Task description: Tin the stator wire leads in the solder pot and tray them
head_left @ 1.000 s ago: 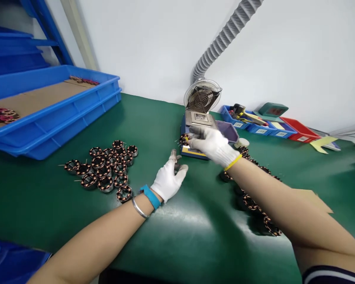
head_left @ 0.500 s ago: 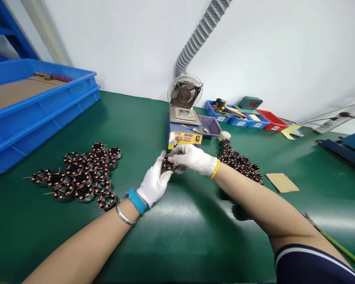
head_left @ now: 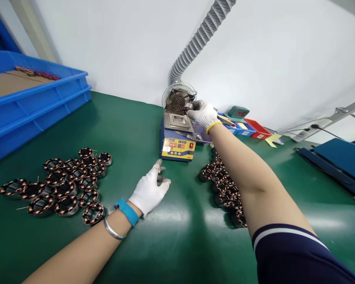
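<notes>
My right hand (head_left: 203,113), in a white glove, grips a copper-wound motor stator (head_left: 187,107) above the right side of the solder pot (head_left: 177,149). The pot has a yellow front panel with red digits and a metal top plate, with a round fan grille (head_left: 177,102) behind. My left hand (head_left: 150,188), also gloved, rests low over the green table with fingers apart and nothing in them. To its left lies a group of stators (head_left: 65,205), some with wire ends sticking out. Another cluster of stators (head_left: 221,185) sits under my right forearm, partly hidden by it.
A large blue crate (head_left: 41,106) stands at the left. A grey ribbed hose (head_left: 201,39) rises behind the pot. Small blue bins and a red bin (head_left: 256,129) line the wall at right, near a power strip (head_left: 310,130) and a blue device (head_left: 340,161).
My right hand has lifted the stator away from my left hand, up and forward over the pot. My left hand has let go and lowered slightly. The view has shifted a little.
</notes>
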Demonstrator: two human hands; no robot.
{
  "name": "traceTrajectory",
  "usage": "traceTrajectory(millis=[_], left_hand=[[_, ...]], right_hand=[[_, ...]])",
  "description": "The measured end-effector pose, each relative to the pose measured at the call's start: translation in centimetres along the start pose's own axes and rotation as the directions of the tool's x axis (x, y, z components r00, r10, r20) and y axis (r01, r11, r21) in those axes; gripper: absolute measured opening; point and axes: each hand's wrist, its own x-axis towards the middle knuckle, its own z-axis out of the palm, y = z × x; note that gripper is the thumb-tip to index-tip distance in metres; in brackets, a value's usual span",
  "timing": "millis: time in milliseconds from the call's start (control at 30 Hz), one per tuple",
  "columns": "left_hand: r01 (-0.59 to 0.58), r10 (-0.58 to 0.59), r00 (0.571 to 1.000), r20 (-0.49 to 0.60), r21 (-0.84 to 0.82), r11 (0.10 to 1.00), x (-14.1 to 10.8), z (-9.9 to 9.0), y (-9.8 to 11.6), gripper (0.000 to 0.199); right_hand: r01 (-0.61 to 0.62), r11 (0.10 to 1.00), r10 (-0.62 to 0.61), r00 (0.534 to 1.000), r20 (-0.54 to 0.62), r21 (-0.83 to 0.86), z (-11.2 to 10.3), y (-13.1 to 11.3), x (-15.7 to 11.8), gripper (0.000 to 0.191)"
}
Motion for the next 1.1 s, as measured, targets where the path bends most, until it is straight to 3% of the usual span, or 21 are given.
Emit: traceTrajectory(millis=[200,533,1100], left_hand=[[0.004,-0.004,1.0,0.003,0.03,1.0,0.1,0.0,0.0,0.068],[-0.005,0.004,1.0,0.015,0.052,0.999,0.2,0.0,0.0,0.067],[0.003,-0.004,1.0,0.021,0.042,0.999,0.2,0.0,0.0,0.067]], right_hand=[[0.01,0.995,-0.014,0.999,-0.039,-0.1,1.2,0.3,0.9,0.04],[0.019,0.993,-0.015,0.999,0.031,-0.12,2.7,0.9,1.3,0.034],[-0.034,0.995,0.035,0.999,0.01,-0.098,2.5,0.2,0.9,0.036]])
